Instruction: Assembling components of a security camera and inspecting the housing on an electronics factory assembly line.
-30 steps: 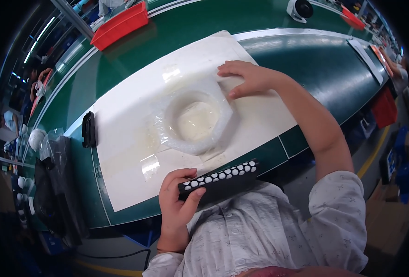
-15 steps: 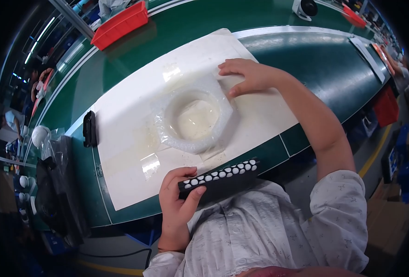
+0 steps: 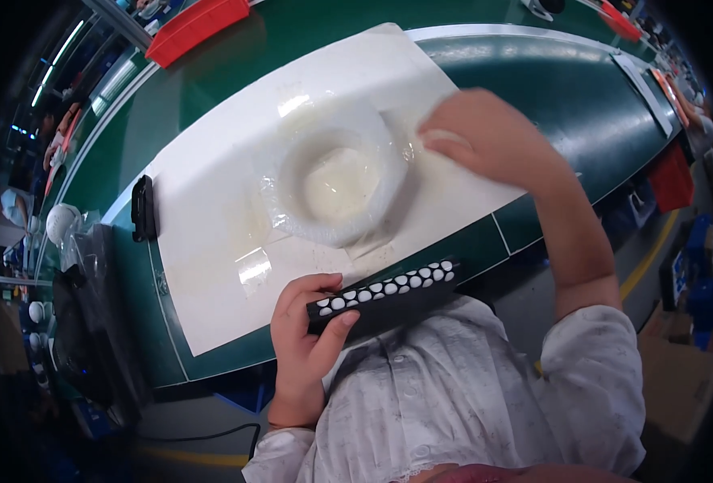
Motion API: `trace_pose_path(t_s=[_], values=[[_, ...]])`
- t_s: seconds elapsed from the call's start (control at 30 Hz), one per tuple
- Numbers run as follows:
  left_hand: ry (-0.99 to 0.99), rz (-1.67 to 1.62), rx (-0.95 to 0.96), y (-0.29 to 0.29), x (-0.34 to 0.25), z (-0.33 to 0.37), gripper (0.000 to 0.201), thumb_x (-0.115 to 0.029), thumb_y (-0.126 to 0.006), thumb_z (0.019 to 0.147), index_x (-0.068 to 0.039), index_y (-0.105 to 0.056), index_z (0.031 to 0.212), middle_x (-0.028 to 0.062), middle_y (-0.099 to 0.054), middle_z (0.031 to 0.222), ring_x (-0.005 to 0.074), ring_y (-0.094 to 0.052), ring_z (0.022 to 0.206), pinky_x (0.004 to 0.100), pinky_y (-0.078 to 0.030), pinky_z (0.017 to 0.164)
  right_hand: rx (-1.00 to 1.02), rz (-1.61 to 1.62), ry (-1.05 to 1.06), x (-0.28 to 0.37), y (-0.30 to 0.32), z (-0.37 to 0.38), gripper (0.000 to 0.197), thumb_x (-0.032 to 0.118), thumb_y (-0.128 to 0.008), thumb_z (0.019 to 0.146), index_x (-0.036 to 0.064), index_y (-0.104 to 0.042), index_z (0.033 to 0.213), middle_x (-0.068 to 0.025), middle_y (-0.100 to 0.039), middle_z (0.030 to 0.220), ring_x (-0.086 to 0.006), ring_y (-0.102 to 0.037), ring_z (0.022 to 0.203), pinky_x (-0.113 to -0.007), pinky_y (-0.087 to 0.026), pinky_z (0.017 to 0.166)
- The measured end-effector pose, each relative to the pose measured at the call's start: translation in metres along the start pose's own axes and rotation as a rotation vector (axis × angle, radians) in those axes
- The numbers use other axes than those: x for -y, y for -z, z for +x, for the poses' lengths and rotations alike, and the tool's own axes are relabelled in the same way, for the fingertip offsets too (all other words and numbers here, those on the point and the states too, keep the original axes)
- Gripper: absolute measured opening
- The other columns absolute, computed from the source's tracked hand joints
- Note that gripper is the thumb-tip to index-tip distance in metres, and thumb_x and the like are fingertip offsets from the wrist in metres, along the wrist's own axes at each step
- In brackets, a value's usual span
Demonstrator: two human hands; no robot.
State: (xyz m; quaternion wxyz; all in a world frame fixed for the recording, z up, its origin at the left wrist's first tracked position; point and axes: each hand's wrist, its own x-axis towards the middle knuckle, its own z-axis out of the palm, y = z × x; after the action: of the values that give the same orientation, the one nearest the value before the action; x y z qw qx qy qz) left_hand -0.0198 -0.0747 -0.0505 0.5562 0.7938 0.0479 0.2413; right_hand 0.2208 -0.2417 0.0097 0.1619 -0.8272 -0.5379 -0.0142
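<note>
My left hand (image 3: 301, 346) is closed round one end of a black block (image 3: 384, 310) at the near edge of the table. Two rows of white round spots run along the block's upper face. To the right of a white foam ring (image 3: 280, 211), my right hand (image 3: 489, 137) hangs over the white board (image 3: 199, 274), blurred by motion. Its fingers are bent in toward the thumb; whatever may be between them I cannot make out. Inside the ring is a round hollow with a pale, shiny bottom (image 3: 340, 187). Clear film or tape wraps the ring.
A small black plastic part (image 3: 142, 208) lies at the board's left edge. Black bags (image 3: 90, 338) and a white ball-shaped thing (image 3: 62, 224) are farther left. A red bin (image 3: 195, 30) stands at the back left, with another red bin (image 3: 672, 179) at the right. Other people are visible at both sides.
My right hand has moved right, away from the foam ring, and its fingers have drawn in. The left hand still holds the block. The view has shifted slightly.
</note>
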Motion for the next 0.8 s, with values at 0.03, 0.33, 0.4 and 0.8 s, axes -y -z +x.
trace_pose_path(t_s=[0.03, 0.33, 0.4, 0.8], values=[[0.007, -0.004, 0.002, -0.002, 0.001, 0.002, 0.021, -0.006, -0.068, 0.067, 0.003, -0.053, 0.079, 0.016, -0.056, 0.095, 0.0231, -0.056, 0.083, 0.0285, -0.045, 0.072, 0.007, 0.091, 0.061, 0.003, -0.008, -0.013, 0.022, 0.021, -0.057, 0.077, 0.0067, -0.059, 0.093, -0.006, -0.057, 0.098, -0.0246, -0.051, 0.096, -0.035, -0.038, 0.085], [-0.018, -0.01, 0.02, -0.002, 0.002, 0.003, 0.021, -0.006, -0.068, 0.067, 0.003, -0.053, 0.078, 0.0148, -0.056, 0.095, 0.0227, -0.056, 0.082, 0.0278, -0.045, 0.071, 0.041, -0.04, -0.005, 0.043, -0.053, -0.065, 0.048, 0.034, -0.052, 0.08, 0.0081, -0.046, 0.12, -0.0052, -0.041, 0.129, -0.025, -0.031, 0.123, -0.045, -0.022, 0.1], [-0.04, -0.003, 0.017, -0.002, 0.003, 0.002, 0.021, -0.005, -0.068, 0.067, 0.004, -0.053, 0.079, 0.0149, -0.056, 0.095, 0.0227, -0.057, 0.083, 0.0277, -0.045, 0.072, 0.065, -0.063, -0.008, 0.044, -0.05, -0.073, 0.048, 0.032, -0.054, 0.079, 0.0081, -0.046, 0.12, -0.0043, -0.041, 0.129, -0.0233, -0.03, 0.124, -0.043, -0.022, 0.1], [-0.051, -0.031, 0.027, -0.003, 0.003, 0.002, 0.023, -0.004, -0.069, 0.066, 0.004, -0.053, 0.08, 0.0154, -0.056, 0.096, 0.0233, -0.057, 0.084, 0.0278, -0.045, 0.072, 0.002, -0.022, -0.088, 0.051, -0.047, -0.127, 0.046, 0.029, -0.061, 0.074, 0.0066, -0.052, 0.113, -0.0056, -0.048, 0.122, -0.0235, -0.039, 0.118, -0.04, -0.027, 0.098]])
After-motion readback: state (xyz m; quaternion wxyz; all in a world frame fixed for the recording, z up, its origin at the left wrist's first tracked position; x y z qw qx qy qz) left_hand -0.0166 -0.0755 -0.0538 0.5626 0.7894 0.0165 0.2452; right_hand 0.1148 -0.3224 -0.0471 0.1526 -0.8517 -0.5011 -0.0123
